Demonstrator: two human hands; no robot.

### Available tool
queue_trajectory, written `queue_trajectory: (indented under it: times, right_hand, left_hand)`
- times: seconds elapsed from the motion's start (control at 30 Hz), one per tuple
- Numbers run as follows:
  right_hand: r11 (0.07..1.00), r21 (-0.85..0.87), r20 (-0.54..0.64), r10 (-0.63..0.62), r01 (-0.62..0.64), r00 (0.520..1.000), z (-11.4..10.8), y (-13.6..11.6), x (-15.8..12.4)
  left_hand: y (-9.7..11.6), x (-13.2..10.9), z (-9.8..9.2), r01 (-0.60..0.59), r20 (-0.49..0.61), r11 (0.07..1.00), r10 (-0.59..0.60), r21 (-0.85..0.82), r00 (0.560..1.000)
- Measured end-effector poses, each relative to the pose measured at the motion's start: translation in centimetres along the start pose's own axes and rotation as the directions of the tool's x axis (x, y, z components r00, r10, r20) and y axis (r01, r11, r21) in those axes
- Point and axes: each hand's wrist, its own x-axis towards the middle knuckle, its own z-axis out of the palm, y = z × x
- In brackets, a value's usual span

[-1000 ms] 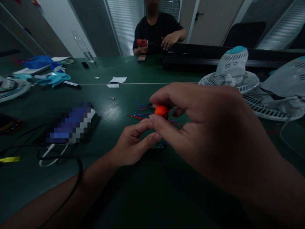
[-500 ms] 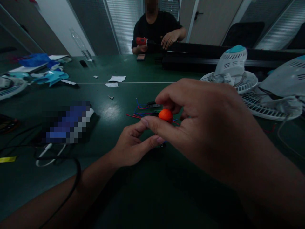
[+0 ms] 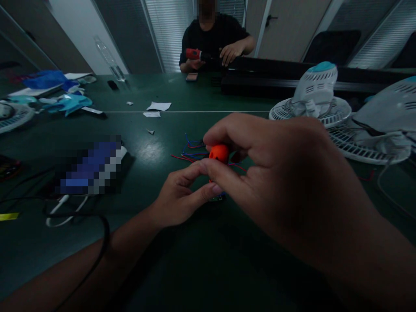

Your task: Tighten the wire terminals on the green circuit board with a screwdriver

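We work at a wide dark-green table [image 3: 201,260]. On its right side lie two white fan heads with grilles [image 3: 312,97], one capped in teal. Across the table a co-worker in a black shirt holds a red power screwdriver [image 3: 194,53]. Blue plastic bags [image 3: 65,103] and scraps of paper [image 3: 159,106] lie farther off to the left, and a blurred blue-and-white box [image 3: 91,167] sits nearer on the left with a white cable under it; we can read no writing on it.

Our right hand [image 3: 279,173] pinches a small orange knob [image 3: 219,153] between thumb and forefinger, held over the middle of the table. Our left hand [image 3: 182,197], thumb and forefinger pressed together, grips a small green circuit board [image 3: 218,198] just below the knob. Red and blue wires [image 3: 191,151] trail on the table behind them.
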Motion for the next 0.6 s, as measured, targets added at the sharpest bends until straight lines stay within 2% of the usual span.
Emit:
queue_trajectory:
  times: [0.3, 0.43, 0.6]
  right_hand:
    - [0.999, 0.028, 0.049, -0.03, 0.028, 0.998, 0.1, 0.4, 0.0]
    - [0.999, 0.039, 0.055, -0.001, -0.001, 0.998, 0.1, 0.2, 0.1]
    - [0.998, 0.005, -0.003, 0.07, -0.07, 0.998, 0.3, -0.1, 0.4]
  left_hand:
    - [-0.2, -0.1, -0.1, 0.023, -0.008, 1.0, -0.023, -0.008, 1.0]
    - [0.1, 0.2, 0.0, 0.005, -0.023, 1.0, -0.005, 0.002, 1.0]
    - [0.9, 0.6, 0.2, -0.034, -0.057, 0.999, 0.036, 0.034, 0.998]
